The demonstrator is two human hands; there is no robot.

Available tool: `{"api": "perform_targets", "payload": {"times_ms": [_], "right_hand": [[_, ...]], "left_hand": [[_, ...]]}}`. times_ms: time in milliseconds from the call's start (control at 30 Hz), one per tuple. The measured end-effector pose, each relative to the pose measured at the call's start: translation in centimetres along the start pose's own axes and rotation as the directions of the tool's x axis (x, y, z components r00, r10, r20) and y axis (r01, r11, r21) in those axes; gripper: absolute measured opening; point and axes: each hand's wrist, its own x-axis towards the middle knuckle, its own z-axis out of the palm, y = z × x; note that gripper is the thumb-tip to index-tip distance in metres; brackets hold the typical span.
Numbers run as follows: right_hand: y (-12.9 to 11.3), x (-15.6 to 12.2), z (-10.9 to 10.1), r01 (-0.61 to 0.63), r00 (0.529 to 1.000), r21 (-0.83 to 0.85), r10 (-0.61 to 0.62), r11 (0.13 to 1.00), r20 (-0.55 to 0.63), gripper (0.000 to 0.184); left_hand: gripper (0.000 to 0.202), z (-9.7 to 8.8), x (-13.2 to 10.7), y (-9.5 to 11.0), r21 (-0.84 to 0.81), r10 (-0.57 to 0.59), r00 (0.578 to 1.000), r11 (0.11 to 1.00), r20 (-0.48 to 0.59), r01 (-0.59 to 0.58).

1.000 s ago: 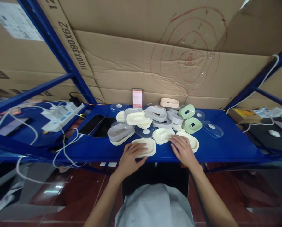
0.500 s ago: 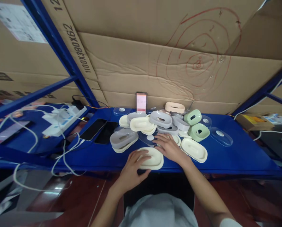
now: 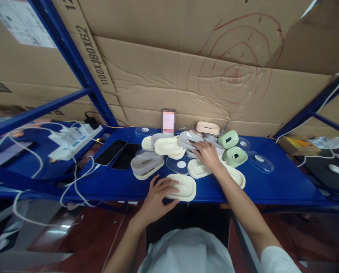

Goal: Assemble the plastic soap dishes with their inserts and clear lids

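Note:
My left hand (image 3: 161,193) rests at the left end of a shallow cream oval plastic tray (image 3: 186,188) near the front edge, its fingers apart over the tray and the thumb by the front rim. My right hand (image 3: 207,152) reaches into the pile with fingers stretched out, the fingertips at the right end of a grey oval plastic piece with a slot (image 3: 186,138). Whether they touch it I cannot tell. Below the right hand lies another cream tray (image 3: 198,170). A clear plastic lid (image 3: 175,165) with a white round sticker lies between the hands.
Green slotted pieces (image 3: 235,157) and a clear lid (image 3: 260,163) lie to the right, a peach piece (image 3: 207,127) behind. Two dark phones (image 3: 110,152) and a white power strip (image 3: 75,142) with cables are on the left. A lit phone (image 3: 168,121) leans against the cardboard (image 3: 146,83).
My right hand has moved up and back from the clear lid to the grey slotted piece, uncovering the lid and a cream tray. My left hand stays at its tray.

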Motion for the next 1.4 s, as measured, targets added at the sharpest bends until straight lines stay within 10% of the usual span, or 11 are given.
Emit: {"api": "perform_targets", "payload": {"times_ms": [200, 367, 1400], "right_hand": [[-4.8, -9.0, -3.8, 0.094, 0.984, 0.096, -0.078, 0.991, -0.16, 0.035], [-9.1, -16.0, -4.7, 0.156, 0.987, 0.13, -0.151, 0.979, -0.048, 0.033], [-8.5, -13.0, 0.3, 0.362, 0.926, 0.138, -0.373, 0.922, 0.063, 0.025]], "left_hand": [[0.069, -0.1, -0.5, -0.4, -0.155, -0.118, 0.992, 0.982, -0.052, 0.109], [0.112, 0.3, -0.6, -0.4, -0.158, -0.178, 0.98, 0.974, -0.087, 0.163], [0.081, 0.1, -1.4, -1.9, -0.074, -0.042, 0.999, 0.996, -0.021, 0.04]]}}
